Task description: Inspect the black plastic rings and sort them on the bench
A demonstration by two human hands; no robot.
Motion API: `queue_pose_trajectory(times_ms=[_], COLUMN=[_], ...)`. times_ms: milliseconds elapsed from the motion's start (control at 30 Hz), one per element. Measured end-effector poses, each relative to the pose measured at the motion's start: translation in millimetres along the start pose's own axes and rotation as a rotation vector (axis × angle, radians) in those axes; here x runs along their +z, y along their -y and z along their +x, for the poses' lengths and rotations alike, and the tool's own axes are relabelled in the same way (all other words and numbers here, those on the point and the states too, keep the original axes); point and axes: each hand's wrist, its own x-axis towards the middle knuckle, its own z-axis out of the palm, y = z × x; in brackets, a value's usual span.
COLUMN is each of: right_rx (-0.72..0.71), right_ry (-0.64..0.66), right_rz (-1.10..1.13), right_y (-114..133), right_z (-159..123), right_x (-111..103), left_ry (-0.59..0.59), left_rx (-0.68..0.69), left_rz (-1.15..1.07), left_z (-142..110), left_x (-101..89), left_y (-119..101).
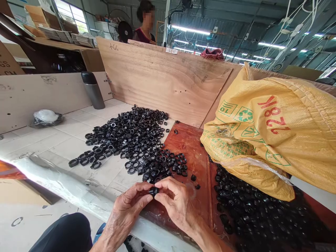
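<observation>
Between my fingertips, close to the table's front edge, is a small black ring-shaped part. My left hand pinches it from the left with thumb and fingers. From the right, my right hand grips the same part, its fingers curled and thumb below. Whether it is one part or two fitted together, I cannot tell. Just beyond my hands spreads a heap of black plastic rings, lying loose on the pale tabletop and partly on the reddish-brown board.
A yellow woven sack leans at the right, above a pile of black parts. A dark flask and a white bundle stand at the left. A wooden panel closes the back; a person is behind it.
</observation>
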Motion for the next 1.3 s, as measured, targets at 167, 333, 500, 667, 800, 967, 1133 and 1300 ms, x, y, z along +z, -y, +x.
queue_pose_trajectory(times_ms=[167,333,500,667,800,967,1133,1300], right_rx=[-0.019,0.058,0.02,0.004,-0.067,-0.015,0.009,0.038], right_ry=[0.018,0.053,0.105,0.082,0.069,0.081,0.101,0.029], right_rz=[-0.04,-0.111,-0.113,-0.079,-0.139,-0.158,-0.25,-0.279], right_y=[3.0,6.6,9.2,8.9,7.4,10.1,6.1,-0.6], right_z=[-0.3,-2.6,-2.5,-1.5,-2.3,-2.5,-1.8,-2.5], right_x=[-0.8,-1.9,-3.9,-4.6,-5.2,-5.7,-1.2,2.0], left_ry=[0.008,0.003,0.012,0.024,0.021,-0.003,0.029,0.06], left_rx=[0.014,0.115,0.118,0.119,0.119,0.144,0.203,0.145], left_rz=[0.012,0.052,0.058,0.069,0.093,0.101,0.149,0.085], left_z=[-2.9,-4.6,-4.2,-3.7,-2.8,-2.7,-3.6,-3.5], left_x=[-0.8,-3.2,-4.6,-5.0,-4.4,-5.1,-6.3,-5.5], left_y=[2.2,14.4,15.7,10.2,10.9,14.6,15.7,13.0])
